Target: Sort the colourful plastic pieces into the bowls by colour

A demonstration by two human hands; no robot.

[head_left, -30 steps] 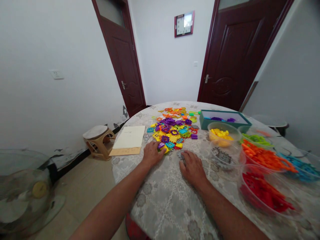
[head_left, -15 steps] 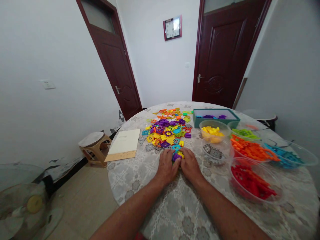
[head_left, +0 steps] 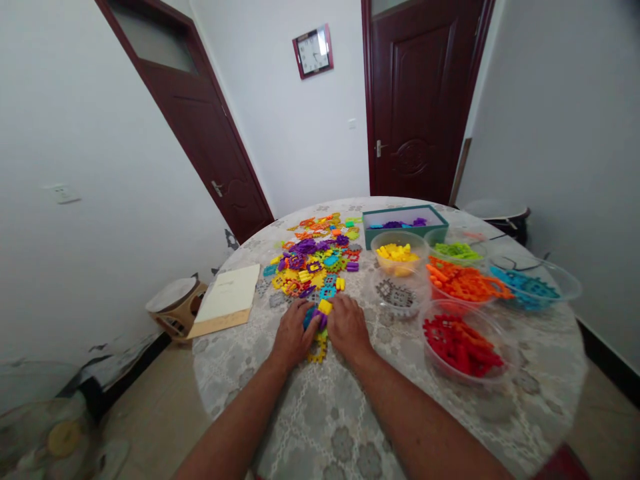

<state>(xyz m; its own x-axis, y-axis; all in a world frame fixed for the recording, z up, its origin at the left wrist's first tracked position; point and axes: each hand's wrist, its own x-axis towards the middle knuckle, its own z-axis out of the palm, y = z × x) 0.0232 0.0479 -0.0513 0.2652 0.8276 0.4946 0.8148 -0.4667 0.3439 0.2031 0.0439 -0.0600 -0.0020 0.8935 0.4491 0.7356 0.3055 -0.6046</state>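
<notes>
My left hand (head_left: 294, 335) rests low over the table, fingers curled around the left side of a small cluster of plastic gear-toy pieces. From the other side my right hand (head_left: 349, 327) closes its fingers on the same cluster. A yellow block (head_left: 325, 307) shows on top between the fingertips, and a purple piece (head_left: 320, 321) sits just below it. A yellow toothed gear piece (head_left: 317, 351) sticks out toward me under the hands. Part of a blue piece shows by the left fingers. How the pieces join is hidden by the fingers. Beyond them lies a mixed heap of coloured gear pieces (head_left: 313, 263).
Clear bowls of yellow (head_left: 397, 257), grey (head_left: 397, 293), green (head_left: 456, 252), orange (head_left: 465, 283), blue (head_left: 530, 287) and red pieces (head_left: 460, 347) stand on the right. A green box (head_left: 405, 220) sits behind them. A paper folder (head_left: 225, 297) lies at left.
The view has turned to the right. Between my hands, the yellow block now stands out more plainly above the purple piece, and a yellow gear piece has come into sight below.
</notes>
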